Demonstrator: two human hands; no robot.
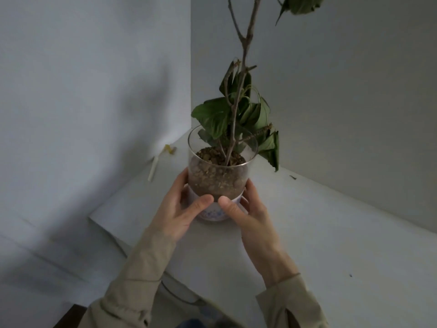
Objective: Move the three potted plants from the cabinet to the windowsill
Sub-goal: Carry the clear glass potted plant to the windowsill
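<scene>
- Left hand (182, 207) and right hand (246, 209): both wrapped around the lower part of a clear glass pot (218, 176), one on each side, thumbs meeting at the front and almost touching.
- Sleeves (142, 275): beige, reaching to both wrists.
- Between the palms: a white band with a blue pattern (212, 213) at the base of the pot, partly covered by the thumbs.
- Above the thumbs: brown, pebbly soil (217, 178) fills the pot to below the rim.
- Plant (236, 110): thin woody stem rises straight up from the soil and leaves the top of view; green leaves droop near the rim and hang over the side by the right hand.
- Pot base sits at or just above a white surface (331, 233); contact cannot be told.
- Beyond the left hand: a small white stick (153, 170) and a yellowish scrap (169, 149) against the wall (94, 79).
- Beyond the right hand: a small dark leaf fragment (292, 177) on the surface.
</scene>
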